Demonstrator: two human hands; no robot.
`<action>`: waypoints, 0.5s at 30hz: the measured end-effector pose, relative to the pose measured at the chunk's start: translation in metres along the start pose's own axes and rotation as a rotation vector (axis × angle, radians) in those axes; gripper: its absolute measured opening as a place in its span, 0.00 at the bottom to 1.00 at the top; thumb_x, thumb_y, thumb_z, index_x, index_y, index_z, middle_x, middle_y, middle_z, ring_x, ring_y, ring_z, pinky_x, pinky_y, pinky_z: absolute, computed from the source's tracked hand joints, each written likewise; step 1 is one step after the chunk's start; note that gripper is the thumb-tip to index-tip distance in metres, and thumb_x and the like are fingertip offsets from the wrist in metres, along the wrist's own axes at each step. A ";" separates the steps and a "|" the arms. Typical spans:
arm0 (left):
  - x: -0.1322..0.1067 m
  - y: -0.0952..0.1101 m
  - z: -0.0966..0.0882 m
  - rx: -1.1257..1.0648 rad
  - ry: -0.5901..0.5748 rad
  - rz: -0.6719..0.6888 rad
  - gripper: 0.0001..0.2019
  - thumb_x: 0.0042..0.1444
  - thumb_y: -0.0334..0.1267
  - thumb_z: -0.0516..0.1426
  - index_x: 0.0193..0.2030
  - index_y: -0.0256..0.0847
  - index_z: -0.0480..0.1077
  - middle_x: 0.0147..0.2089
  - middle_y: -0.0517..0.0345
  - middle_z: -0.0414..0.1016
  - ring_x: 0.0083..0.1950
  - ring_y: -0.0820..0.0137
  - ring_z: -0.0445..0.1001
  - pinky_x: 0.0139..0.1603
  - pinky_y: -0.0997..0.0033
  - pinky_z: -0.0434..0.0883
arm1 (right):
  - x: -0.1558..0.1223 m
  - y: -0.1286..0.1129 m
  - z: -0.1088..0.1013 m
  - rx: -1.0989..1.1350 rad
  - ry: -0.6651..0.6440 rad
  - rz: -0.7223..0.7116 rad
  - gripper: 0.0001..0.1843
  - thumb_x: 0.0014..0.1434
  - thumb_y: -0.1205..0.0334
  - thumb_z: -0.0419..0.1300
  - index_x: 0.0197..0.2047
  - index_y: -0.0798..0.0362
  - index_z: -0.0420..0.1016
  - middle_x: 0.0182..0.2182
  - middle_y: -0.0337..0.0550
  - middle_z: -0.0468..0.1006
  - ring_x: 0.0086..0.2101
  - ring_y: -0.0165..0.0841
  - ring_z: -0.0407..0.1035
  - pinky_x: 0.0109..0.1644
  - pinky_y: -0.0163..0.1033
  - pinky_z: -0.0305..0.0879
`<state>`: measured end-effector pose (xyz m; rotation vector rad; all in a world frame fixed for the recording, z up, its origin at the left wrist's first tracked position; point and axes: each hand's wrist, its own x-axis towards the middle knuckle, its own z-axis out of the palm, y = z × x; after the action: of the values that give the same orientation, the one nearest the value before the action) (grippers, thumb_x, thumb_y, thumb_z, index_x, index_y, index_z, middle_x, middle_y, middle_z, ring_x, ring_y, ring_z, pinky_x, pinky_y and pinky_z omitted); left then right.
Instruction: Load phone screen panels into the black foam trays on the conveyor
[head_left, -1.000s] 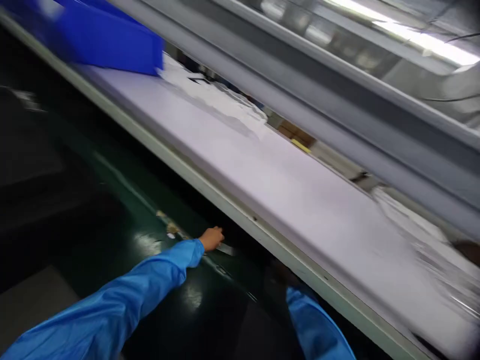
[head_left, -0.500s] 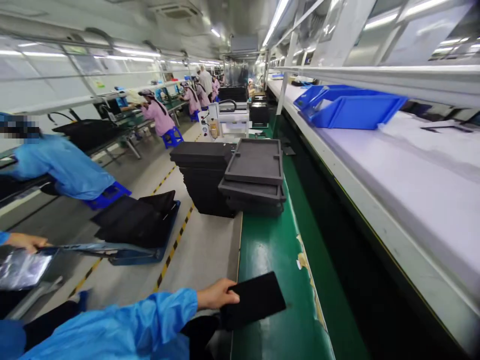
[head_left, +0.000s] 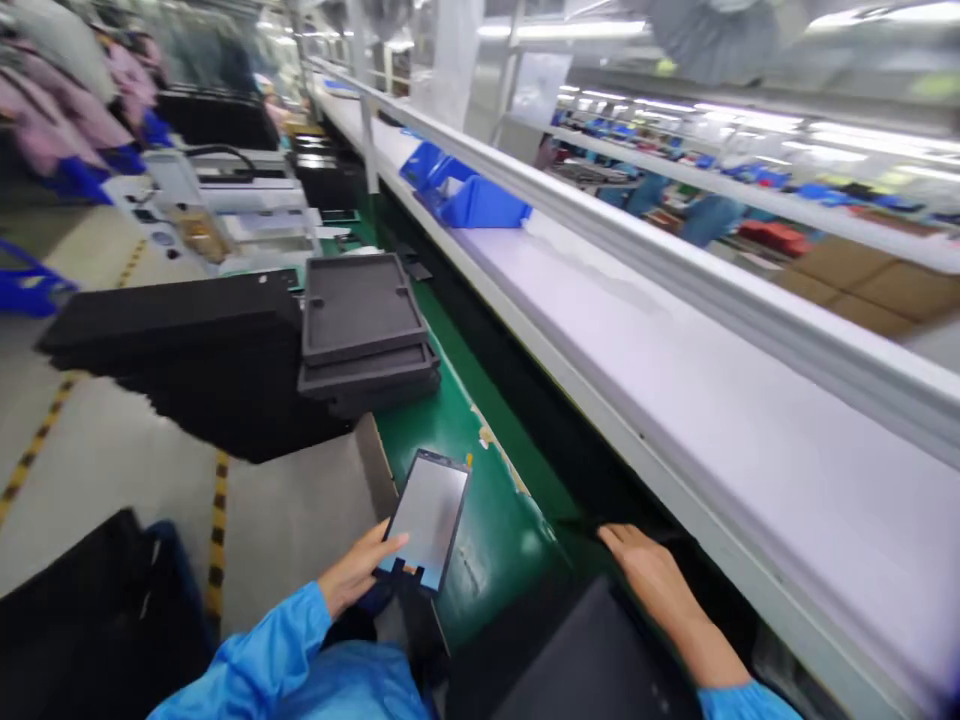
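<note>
Left fingers (head_left: 391, 546) clamped on a display panel (head_left: 435, 500) over the green bench (head_left: 499, 565), right fingers (head_left: 613, 538) of unclear hold

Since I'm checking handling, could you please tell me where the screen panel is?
In the head view, the screen panel is just left of centre, in the left hand, over the green bench, nearer than the dark trays.
</note>
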<state>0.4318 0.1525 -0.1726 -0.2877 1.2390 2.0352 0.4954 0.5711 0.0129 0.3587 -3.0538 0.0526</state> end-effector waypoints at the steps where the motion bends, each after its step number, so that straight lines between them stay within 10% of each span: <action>1: 0.001 0.011 0.001 0.001 -0.042 -0.001 0.33 0.41 0.52 0.74 0.52 0.43 0.75 0.47 0.52 0.84 0.46 0.57 0.81 0.47 0.57 0.79 | 0.000 -0.021 -0.013 0.026 -0.010 -0.018 0.16 0.67 0.70 0.51 0.43 0.47 0.79 0.43 0.47 0.83 0.45 0.39 0.77 0.46 0.41 0.75; 4: 0.002 0.044 0.001 0.033 -0.140 0.001 0.37 0.39 0.49 0.75 0.57 0.44 0.72 0.55 0.50 0.82 0.55 0.53 0.80 0.56 0.54 0.77 | 0.008 -0.084 -0.051 0.217 0.038 0.023 0.15 0.71 0.66 0.48 0.51 0.48 0.75 0.47 0.47 0.82 0.46 0.37 0.77 0.48 0.41 0.73; 8: 0.000 0.079 -0.007 0.060 -0.245 -0.028 0.31 0.44 0.44 0.74 0.55 0.41 0.73 0.53 0.48 0.83 0.53 0.53 0.81 0.53 0.57 0.79 | 0.010 -0.136 -0.066 0.593 0.276 0.421 0.15 0.69 0.51 0.56 0.53 0.49 0.71 0.38 0.44 0.82 0.38 0.35 0.77 0.42 0.39 0.72; 15: 0.002 0.085 0.008 -0.194 -0.146 -0.257 0.09 0.58 0.21 0.63 0.41 0.37 0.74 0.36 0.57 0.85 0.38 0.70 0.85 0.43 0.75 0.81 | -0.009 -0.186 0.032 1.272 1.034 1.010 0.36 0.49 0.39 0.69 0.56 0.49 0.74 0.52 0.46 0.81 0.54 0.41 0.73 0.63 0.48 0.67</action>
<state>0.3739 0.1364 -0.1118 -0.3635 0.8696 1.9162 0.5457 0.3915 -0.0149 -0.8921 -1.5101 1.5627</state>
